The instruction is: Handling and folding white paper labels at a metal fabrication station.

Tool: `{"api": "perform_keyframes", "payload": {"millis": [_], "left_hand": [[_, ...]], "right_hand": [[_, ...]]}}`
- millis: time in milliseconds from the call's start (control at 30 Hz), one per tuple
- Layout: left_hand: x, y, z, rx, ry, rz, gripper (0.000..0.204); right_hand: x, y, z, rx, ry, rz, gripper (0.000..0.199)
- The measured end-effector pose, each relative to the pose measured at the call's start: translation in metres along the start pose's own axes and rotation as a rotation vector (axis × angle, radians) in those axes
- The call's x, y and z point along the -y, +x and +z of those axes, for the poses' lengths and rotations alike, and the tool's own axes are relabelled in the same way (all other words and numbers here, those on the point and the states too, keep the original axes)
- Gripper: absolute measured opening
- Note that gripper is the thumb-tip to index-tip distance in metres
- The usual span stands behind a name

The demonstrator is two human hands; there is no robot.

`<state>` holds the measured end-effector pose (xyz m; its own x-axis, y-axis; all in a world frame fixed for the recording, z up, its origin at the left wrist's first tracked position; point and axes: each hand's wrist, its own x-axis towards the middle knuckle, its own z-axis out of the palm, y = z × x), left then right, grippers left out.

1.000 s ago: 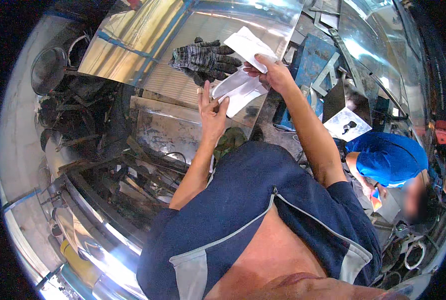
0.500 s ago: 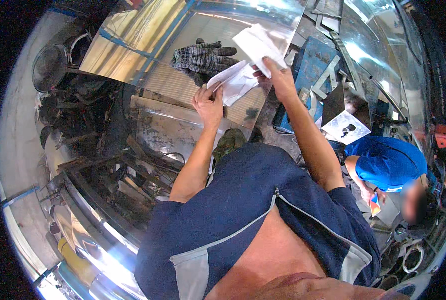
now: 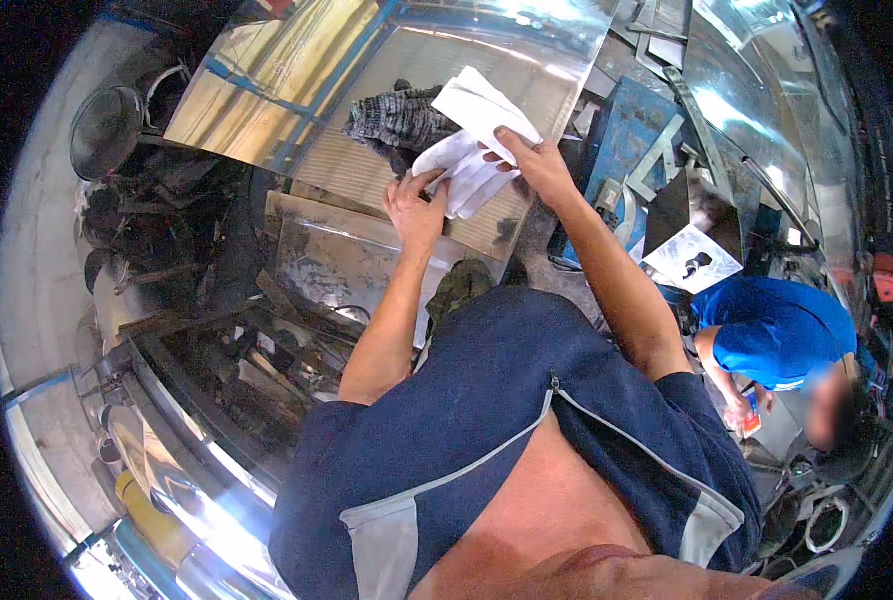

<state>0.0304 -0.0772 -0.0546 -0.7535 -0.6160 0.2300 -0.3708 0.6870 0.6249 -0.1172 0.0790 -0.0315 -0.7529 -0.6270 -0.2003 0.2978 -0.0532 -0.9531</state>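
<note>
Over a shiny metal sheet, my right hand [image 3: 531, 165] pinches a folded white paper [image 3: 481, 108] between thumb and fingers. Just below it hangs a second, creased white paper [image 3: 471, 185], with several folds fanned out. My left hand [image 3: 414, 208] has its fingers bent around the left edge of that creased paper. Behind the papers, a grey-black knit work glove [image 3: 396, 118] lies on the sheet, its fingers partly covered by the upper paper.
The reflective metal sheet [image 3: 256, 100] spans the far side. To the right are a blue plate [image 3: 621, 120], a metal angle piece [image 3: 658, 160] and a dark open box [image 3: 701, 205]. A co-worker in a blue shirt [image 3: 781, 325] bends at the right. Scrap-filled metal framing [image 3: 236, 370] stands at the left.
My right hand has shifted slightly left and down, bringing the upper paper over the glove's fingers. The lower paper has fanned into more folds, and my left fingers have curled in.
</note>
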Motion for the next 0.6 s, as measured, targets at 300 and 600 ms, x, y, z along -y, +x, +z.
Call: {"api": "perform_keyframes", "payload": {"millis": [300,600], "left_hand": [[0.007,0.001,-0.005,-0.039,-0.024,0.157,0.024],[0.006,-0.002,-0.006,-0.062,-0.039,0.21,0.026]], "right_hand": [[-0.01,0.013,0.003,-0.033,-0.121,0.032,0.039],[-0.005,0.008,0.007,-0.028,-0.174,-0.045,0.039]]}}
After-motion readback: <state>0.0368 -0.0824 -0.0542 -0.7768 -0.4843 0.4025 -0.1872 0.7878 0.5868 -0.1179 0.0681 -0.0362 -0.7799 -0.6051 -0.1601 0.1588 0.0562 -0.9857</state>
